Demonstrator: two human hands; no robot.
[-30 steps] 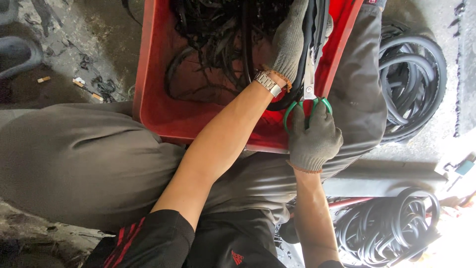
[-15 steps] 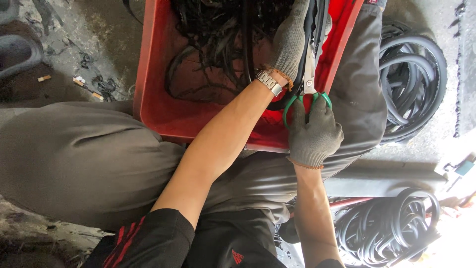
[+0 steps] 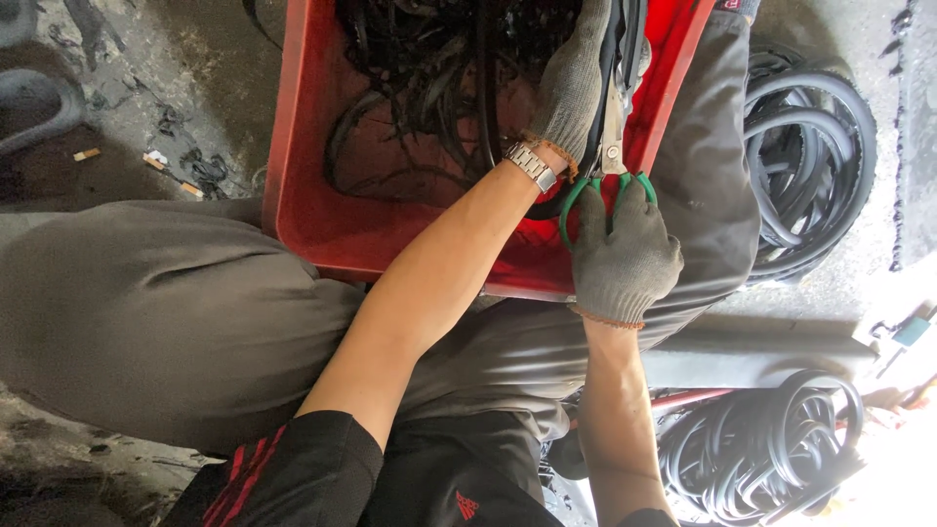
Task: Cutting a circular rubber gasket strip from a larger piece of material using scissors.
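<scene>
Across the left and middle of the frame our grey-trousered lap (image 3: 176, 322) fills the view, and resting on it, upper centre, sits the red plastic crate (image 3: 303, 185), loaded with a tangle of black rubber strips (image 3: 420, 68). At the right edge, on the concrete floor, lie coils of black rubber rings (image 3: 810, 156), with more in the lower right corner (image 3: 761, 459). Our left hand (image 3: 576, 88), in a grey knit glove with a metal watch at the wrist, is closed around a black strip (image 3: 625, 39) near the crate's upper right wall, holding it taut. Our right hand (image 3: 625, 259), gloved too, has its fingers through the green-handled scissors (image 3: 607, 171), the handles drawn fairly close; the blades run up along the held strip. We judge the cutting step is under way; the next snip calls for steady tension and blades kept clear of the glove.
</scene>
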